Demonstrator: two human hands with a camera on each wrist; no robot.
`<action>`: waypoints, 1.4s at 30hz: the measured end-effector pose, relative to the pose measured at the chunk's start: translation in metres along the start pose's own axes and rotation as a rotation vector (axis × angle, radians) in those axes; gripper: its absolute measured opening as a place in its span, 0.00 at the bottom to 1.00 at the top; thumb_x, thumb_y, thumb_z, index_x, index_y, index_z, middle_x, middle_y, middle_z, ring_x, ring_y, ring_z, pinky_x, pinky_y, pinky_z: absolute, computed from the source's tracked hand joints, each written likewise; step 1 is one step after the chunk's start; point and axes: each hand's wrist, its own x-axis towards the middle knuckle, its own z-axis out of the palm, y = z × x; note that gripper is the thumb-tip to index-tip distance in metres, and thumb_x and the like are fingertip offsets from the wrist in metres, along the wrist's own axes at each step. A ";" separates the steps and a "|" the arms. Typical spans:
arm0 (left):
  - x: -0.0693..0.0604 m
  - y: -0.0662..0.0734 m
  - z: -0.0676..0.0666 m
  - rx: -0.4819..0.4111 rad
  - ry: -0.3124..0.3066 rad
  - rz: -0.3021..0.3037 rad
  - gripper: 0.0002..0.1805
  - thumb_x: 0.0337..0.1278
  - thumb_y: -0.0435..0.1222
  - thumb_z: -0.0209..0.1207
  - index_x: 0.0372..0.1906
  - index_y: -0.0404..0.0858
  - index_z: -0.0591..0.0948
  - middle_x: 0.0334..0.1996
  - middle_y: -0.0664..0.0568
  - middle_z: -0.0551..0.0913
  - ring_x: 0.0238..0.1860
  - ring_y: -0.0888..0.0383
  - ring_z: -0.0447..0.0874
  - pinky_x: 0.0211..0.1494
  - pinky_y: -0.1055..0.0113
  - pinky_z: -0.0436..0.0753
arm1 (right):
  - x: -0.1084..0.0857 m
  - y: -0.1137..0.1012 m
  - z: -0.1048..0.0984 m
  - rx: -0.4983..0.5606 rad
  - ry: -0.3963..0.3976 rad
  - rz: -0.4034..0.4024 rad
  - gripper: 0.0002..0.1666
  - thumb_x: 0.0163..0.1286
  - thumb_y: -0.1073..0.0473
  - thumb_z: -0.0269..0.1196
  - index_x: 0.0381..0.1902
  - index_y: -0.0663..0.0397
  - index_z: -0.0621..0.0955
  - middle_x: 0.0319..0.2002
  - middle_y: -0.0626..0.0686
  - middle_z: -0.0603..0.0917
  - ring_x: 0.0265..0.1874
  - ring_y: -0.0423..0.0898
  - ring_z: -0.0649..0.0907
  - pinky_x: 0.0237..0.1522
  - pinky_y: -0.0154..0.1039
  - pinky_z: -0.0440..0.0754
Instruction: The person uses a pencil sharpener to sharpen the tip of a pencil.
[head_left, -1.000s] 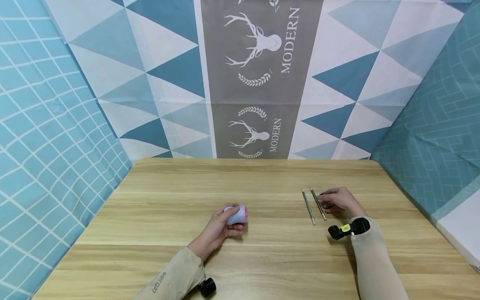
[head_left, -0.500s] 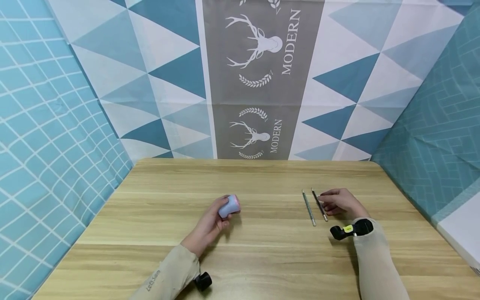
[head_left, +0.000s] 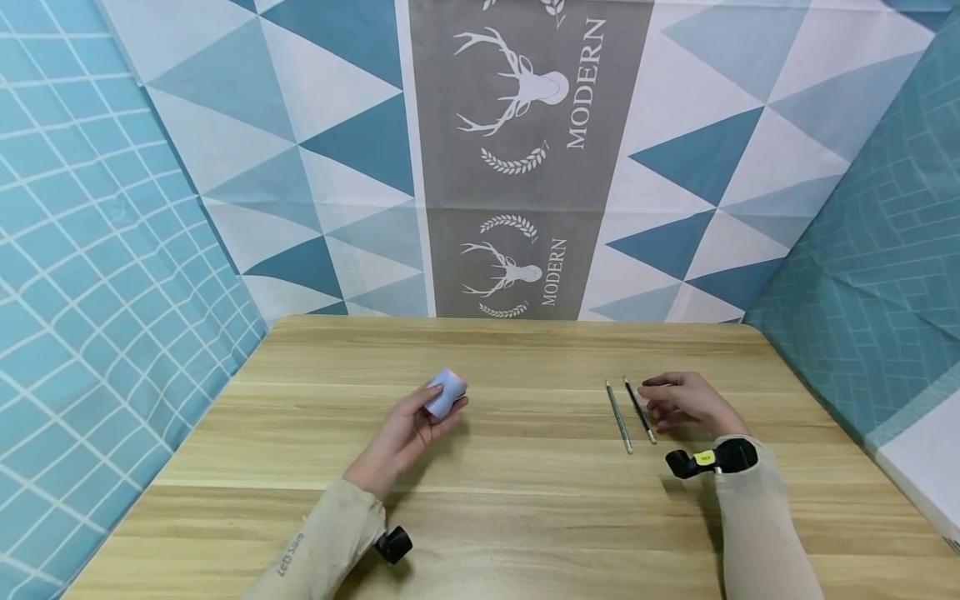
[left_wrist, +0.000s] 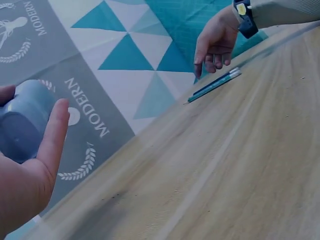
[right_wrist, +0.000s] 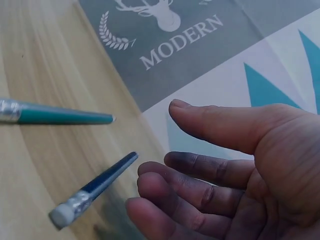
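Observation:
A small pale-blue cylinder [head_left: 446,393] with a pink end is gripped by my left hand [head_left: 401,435] above the left-centre of the table. In the left wrist view the cylinder [left_wrist: 31,117] shows a smooth, darker blue end, with thumb and fingers around its sides. Two pencils lie side by side right of centre: a green one [head_left: 618,418] and a dark one [head_left: 641,411]. Just right of the dark pencil hovers my right hand [head_left: 688,402]. The right wrist view shows its fingers [right_wrist: 200,192] loosely bent, thumb apart, holding nothing. Both pencils have eraser ends.
The wooden table [head_left: 525,508] reaches back to a patterned cloth wall [head_left: 360,167]. A blue tiled cloth [head_left: 97,275] hangs at the left, a teal one [head_left: 870,275] at the right. A white object [head_left: 922,467] stands at the right edge.
My left hand has moved left and farther from me with the cylinder, turning it so its pink end faces away. My right hand has barely shifted; both pencils lie as before.

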 end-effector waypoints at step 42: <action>0.009 0.003 -0.033 0.998 0.189 0.199 0.34 0.33 0.18 0.74 0.55 0.27 0.78 0.50 0.40 0.80 0.52 0.44 0.80 0.59 0.52 0.79 | -0.031 -0.059 0.018 -0.233 -0.141 -0.213 0.31 0.74 0.53 0.62 0.63 0.73 0.72 0.36 0.60 0.83 0.33 0.54 0.82 0.34 0.46 0.88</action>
